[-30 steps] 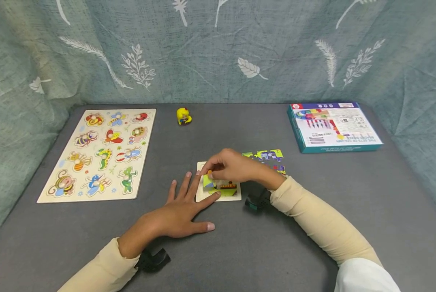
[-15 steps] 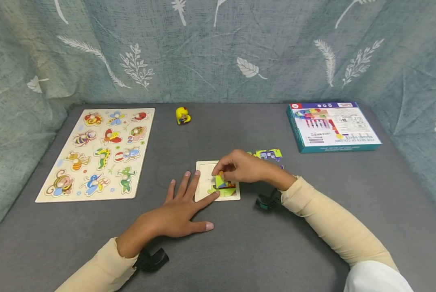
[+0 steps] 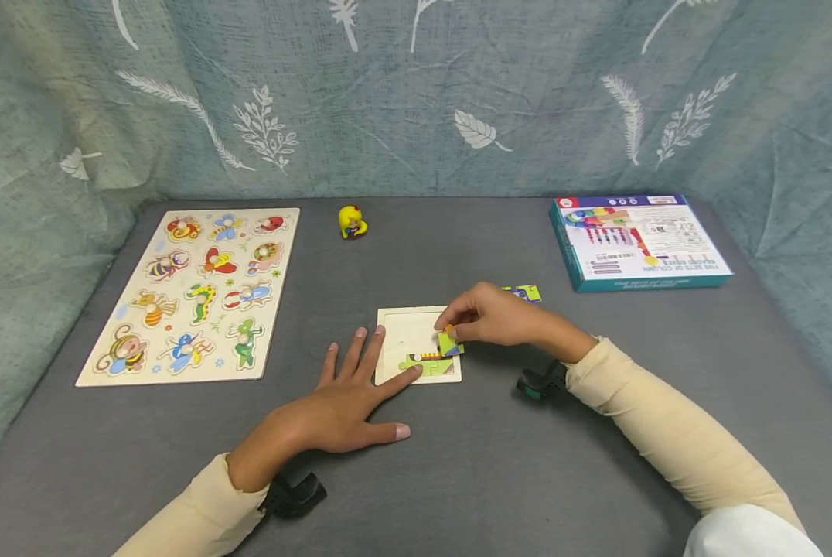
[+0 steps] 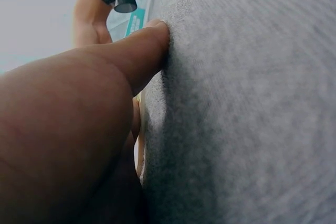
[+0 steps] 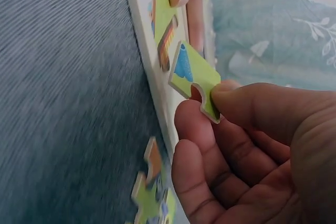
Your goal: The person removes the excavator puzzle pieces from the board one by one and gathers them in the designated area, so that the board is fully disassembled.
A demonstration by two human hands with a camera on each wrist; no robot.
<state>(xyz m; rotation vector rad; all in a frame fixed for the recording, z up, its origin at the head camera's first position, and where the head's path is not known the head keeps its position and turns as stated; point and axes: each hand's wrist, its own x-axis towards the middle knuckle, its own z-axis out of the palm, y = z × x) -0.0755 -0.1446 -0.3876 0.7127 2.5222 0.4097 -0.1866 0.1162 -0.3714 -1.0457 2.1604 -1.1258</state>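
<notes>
A pale puzzle tray (image 3: 409, 319) lies on the table, with green puzzle pieces (image 3: 433, 367) fitted along its near right side. My left hand (image 3: 342, 406) lies flat with fingers spread, its fingertips on the tray's left and near edges. Between thumb and fingers, my right hand (image 3: 492, 316) pinches a green puzzle piece (image 5: 195, 74) with a blue patch, held over the tray's right edge. The right wrist view shows this piece tilted above the tray. Loose puzzle pieces (image 3: 525, 293) lie beyond the right hand, which partly hides them.
At the left lies a wooden insect peg board (image 3: 203, 294). A small yellow-haired figure (image 3: 352, 222) stands toward the back. A teal and white box (image 3: 639, 244) sits at the back right, in front of the patterned curtain (image 3: 416, 100).
My right hand has moved right across the tray with the pinched puzzle piece, uncovering the tray's bare upper part. My left hand has stayed in place.
</notes>
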